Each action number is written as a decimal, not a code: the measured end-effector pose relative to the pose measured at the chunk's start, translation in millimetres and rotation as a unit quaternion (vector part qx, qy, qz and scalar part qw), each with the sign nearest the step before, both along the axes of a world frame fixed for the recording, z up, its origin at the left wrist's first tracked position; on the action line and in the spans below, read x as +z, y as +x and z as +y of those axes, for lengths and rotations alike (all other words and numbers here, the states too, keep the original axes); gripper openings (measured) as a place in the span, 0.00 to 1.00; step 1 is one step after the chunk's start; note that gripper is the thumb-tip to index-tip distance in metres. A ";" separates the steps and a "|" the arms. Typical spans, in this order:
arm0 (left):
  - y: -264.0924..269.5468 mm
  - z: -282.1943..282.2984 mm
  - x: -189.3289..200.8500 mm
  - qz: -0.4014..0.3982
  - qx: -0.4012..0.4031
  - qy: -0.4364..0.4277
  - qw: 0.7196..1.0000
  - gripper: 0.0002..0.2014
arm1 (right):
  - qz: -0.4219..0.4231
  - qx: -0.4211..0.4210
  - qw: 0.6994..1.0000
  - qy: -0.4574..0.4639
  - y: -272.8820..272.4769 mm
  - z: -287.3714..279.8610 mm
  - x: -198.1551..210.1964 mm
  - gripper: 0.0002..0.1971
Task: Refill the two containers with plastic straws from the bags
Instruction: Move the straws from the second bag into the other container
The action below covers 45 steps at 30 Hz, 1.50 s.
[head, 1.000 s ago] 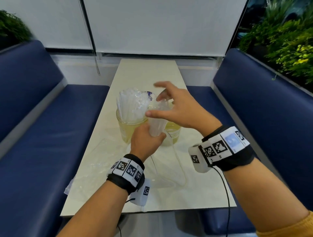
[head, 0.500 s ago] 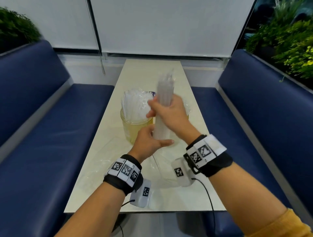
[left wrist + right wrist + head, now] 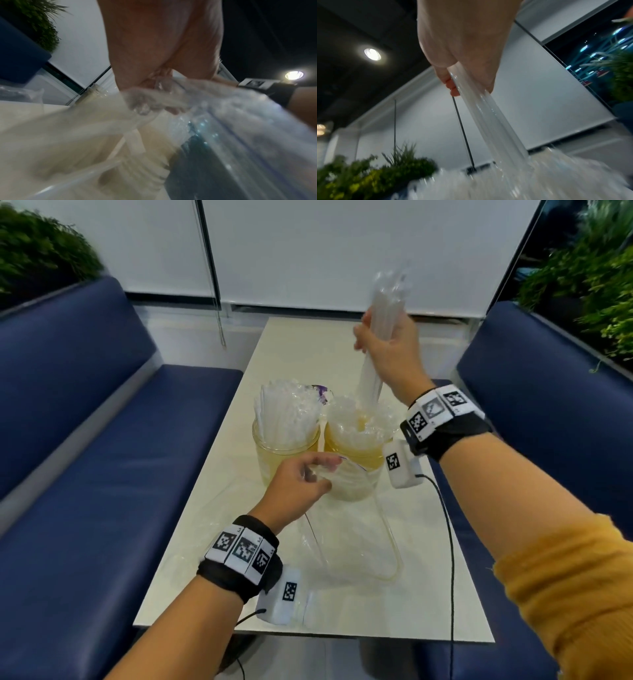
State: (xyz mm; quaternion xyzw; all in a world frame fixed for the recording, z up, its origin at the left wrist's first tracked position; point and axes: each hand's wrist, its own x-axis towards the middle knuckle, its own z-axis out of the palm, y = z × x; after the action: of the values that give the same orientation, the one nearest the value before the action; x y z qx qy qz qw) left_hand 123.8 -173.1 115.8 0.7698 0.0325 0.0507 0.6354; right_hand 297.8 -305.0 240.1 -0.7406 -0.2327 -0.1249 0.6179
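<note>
Two clear yellowish containers stand side by side mid-table. The left container [image 3: 274, 455] is packed with upright wrapped straws. The right container [image 3: 363, 455] holds fewer straws around its rim. My right hand [image 3: 387, 347] grips a bundle of clear straws [image 3: 371, 378], [image 3: 489, 121] raised above the right container, its lower end just over the opening. My left hand [image 3: 301, 484] pinches a clear plastic bag [image 3: 342, 477], [image 3: 154, 100] in front of the right container; the bag hangs down toward the table.
The cream table [image 3: 301, 350] runs between two blue benches [image 3: 102, 474], [image 3: 548, 412]. Crumpled clear plastic [image 3: 356, 546] lies on the near half of the table. A window blind cord [image 3: 219, 316] hangs at the far left; plants [image 3: 589, 285] stand behind the right bench.
My right hand has pulled the straw bundle up out of the bag and lifted it over the right container. My left hand has dropped lower, keeping the emptied bag.
</note>
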 end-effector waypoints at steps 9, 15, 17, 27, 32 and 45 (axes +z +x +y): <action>-0.5 7.4 4.2 -0.012 0.003 0.004 1.000 0.20 | 0.155 -0.022 0.987 -0.027 25.7 0.7 -91.2 0.03; 1.4 5.2 5.1 -0.012 0.001 0.009 1.000 0.20 | 0.201 -0.075 0.975 -0.061 25.7 -1.7 -91.5 0.13; 1.7 6.8 4.8 -0.013 -0.003 0.010 1.000 0.20 | 0.168 -0.073 0.982 -0.041 25.0 -3.5 -91.6 0.17; 2.3 9.9 7.3 -0.012 -0.011 0.007 1.000 0.18 | -0.113 -0.056 0.992 -0.028 46.4 -12.8 -42.5 0.37; 2.4 8.8 9.4 -0.011 -0.013 0.019 1.000 0.18 | -0.199 -0.122 0.932 -0.277 38.0 -19.3 -75.8 0.16; -0.3 11.2 16.2 -0.002 -0.028 0.040 0.999 0.21 | -0.136 -0.053 0.907 -0.396 46.1 5.1 -65.8 0.23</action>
State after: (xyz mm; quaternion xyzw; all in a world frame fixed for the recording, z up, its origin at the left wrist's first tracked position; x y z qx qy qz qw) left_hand 123.5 -161.9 132.0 0.7951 0.0074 0.0360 0.6053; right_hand 343.9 -299.9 174.3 -0.9115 -0.3051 -0.1541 0.2288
